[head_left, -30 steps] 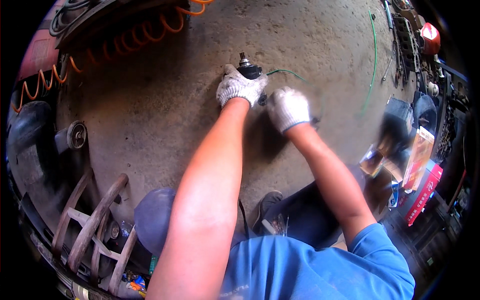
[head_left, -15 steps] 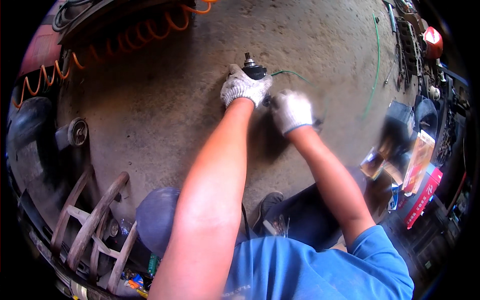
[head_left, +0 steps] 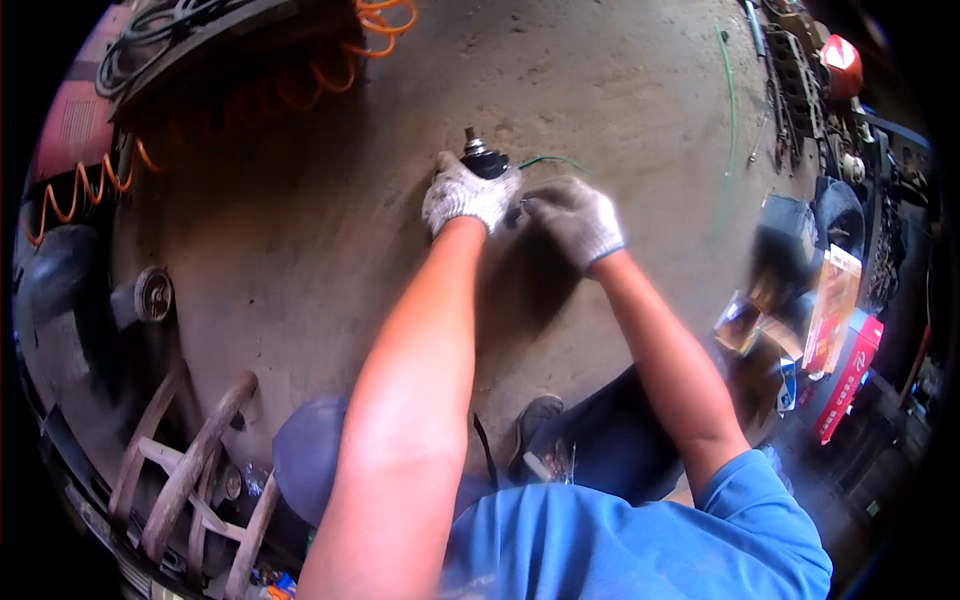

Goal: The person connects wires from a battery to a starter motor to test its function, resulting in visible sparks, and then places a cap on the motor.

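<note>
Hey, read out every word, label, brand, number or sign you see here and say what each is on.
Red box: white characters along its side, too small and blurred to quote.
Tan carton: printing, too small to read.
Blue shirt: faint pale mark near the picture's lower edge, too blurred to read.
Black part in the left hand: no lettering visible.

a black, rounded mechanical part (head_left: pixel 488 164) with a narrow, stepped, silvery metal shaft (head_left: pixel 474 146) is gripped in the white-gloved left hand (head_left: pixel 466 196). the shaft juts from the part's far end, pointing away from the person and leaning slightly left, its tip uncovered. the glove hides much of the black body.
</note>
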Action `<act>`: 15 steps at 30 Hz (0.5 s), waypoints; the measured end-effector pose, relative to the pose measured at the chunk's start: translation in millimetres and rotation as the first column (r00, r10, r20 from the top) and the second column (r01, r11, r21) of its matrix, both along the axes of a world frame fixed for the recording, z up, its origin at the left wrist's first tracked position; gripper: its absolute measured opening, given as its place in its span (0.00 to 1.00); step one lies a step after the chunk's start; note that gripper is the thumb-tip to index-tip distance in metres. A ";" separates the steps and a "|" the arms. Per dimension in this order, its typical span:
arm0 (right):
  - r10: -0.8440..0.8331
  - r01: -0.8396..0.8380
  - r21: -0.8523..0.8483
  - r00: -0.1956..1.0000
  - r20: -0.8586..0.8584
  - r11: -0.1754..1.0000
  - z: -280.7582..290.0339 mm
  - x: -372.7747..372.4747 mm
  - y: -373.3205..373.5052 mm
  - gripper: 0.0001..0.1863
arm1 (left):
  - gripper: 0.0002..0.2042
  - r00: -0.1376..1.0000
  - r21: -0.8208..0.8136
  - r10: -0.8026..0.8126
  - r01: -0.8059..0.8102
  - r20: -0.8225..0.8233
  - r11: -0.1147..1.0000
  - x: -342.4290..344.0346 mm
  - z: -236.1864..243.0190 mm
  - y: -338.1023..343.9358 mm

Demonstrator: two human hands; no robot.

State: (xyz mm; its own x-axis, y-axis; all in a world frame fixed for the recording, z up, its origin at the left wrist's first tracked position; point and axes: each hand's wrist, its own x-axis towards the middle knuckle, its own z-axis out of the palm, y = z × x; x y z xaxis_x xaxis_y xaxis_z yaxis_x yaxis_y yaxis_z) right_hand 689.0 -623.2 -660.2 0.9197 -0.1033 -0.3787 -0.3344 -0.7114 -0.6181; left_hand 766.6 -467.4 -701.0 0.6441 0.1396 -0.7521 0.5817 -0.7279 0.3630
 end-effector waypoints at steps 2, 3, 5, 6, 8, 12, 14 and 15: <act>-0.097 0.101 0.072 0.994 -0.058 0.992 7.5 0.8 -7.5 0.15 | 0.53 1.000 0.004 -0.017 0.017 0.009 1.000 -0.9 -0.6 -1.9; -0.130 0.138 0.127 0.989 -0.070 0.982 8.7 0.5 -11.7 0.15 | 0.54 0.999 0.001 -0.028 0.028 0.029 1.000 -2.3 -1.9 -1.6; -0.179 0.201 0.251 0.978 -0.107 0.947 12.9 1.3 -9.9 0.16 | 0.56 0.997 0.009 0.004 -0.005 0.074 1.000 -4.5 -10.1 0.0; -0.243 0.293 0.289 0.950 -0.195 0.912 17.8 0.4 -9.4 0.16 | 0.56 0.997 0.006 -0.005 0.005 0.083 1.000 -4.4 -14.5 -1.3; -0.225 0.250 0.235 0.966 -0.129 0.939 20.6 -2.9 -10.4 0.16 | 0.56 0.997 0.002 -0.021 0.021 0.076 1.000 -6.5 -11.7 -3.4; -0.216 0.217 0.203 0.976 -0.027 0.955 17.3 -9.7 -10.2 0.15 | 0.56 0.997 0.010 -0.023 0.022 0.077 1.000 -5.4 -14.2 -5.3; -0.214 0.209 0.205 0.977 0.000 0.956 21.8 -10.1 -8.9 0.15 | 0.56 0.994 0.021 -0.016 0.014 0.106 1.000 -6.2 -15.4 -5.2; -0.211 0.204 0.206 0.977 0.014 0.957 23.8 -9.9 -8.2 0.14 | 0.56 0.994 0.016 -0.015 0.014 0.113 1.000 -5.5 -16.0 -4.7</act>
State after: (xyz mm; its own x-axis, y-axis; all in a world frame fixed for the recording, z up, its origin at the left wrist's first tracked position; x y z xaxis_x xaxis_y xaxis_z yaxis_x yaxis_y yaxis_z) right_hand 679.1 -631.3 -636.4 0.8993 -0.2180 -0.3791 -0.4369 -0.4874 -0.7560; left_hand 761.0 -472.1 -717.0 0.7266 0.1408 -0.6724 0.5270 -0.7421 0.4141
